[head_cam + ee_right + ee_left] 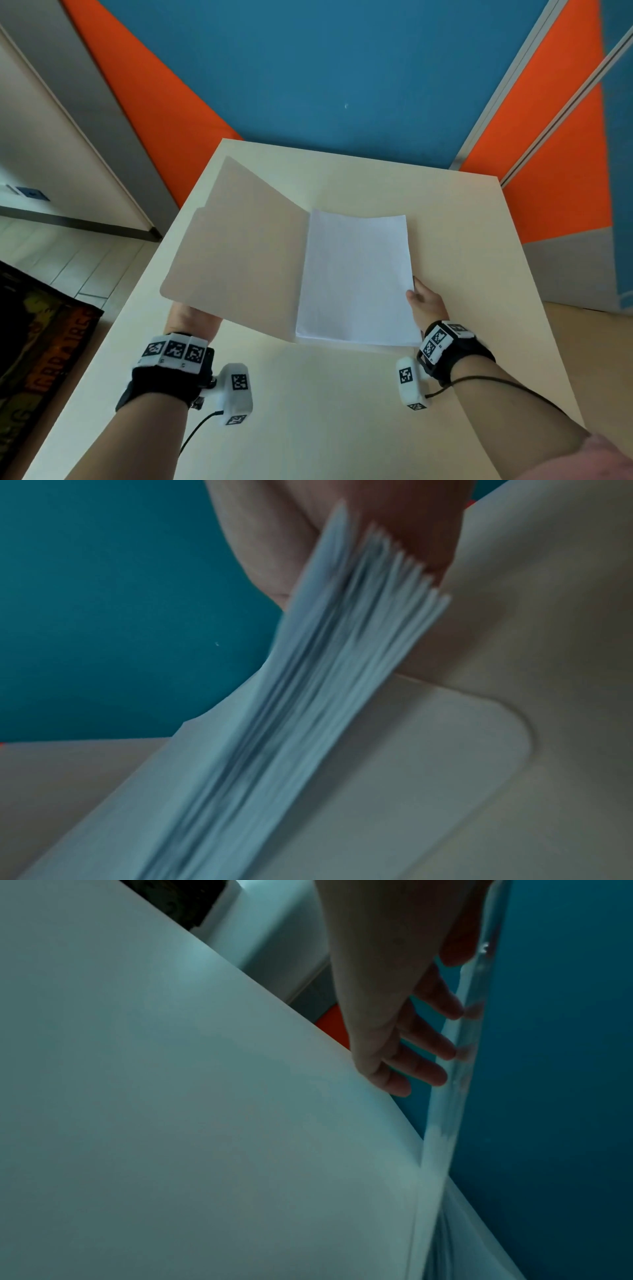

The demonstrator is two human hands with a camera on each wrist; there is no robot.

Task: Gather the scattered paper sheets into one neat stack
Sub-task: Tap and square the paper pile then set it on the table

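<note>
An open beige folder point(239, 246) is over the pale table point(342, 411), its left flap raised and tilted. My left hand point(191, 318) is under that flap's near edge; in the left wrist view its fingers point(428, 1047) are straight and spread beside the flap point(171, 1096). A white paper stack point(356, 277) lies on the folder's right half. My right hand point(424, 301) pinches the stack's right edge. In the right wrist view the sheets point(308, 696) fan out between the thumb point(260, 555) and the fingers, above the folder's lower half point(445, 750).
A blue and orange partition point(325, 68) stands right behind the table's far edge. A white cabinet point(51, 137) is at the left, and a dark patterned mat point(41, 342) lies on the floor below it.
</note>
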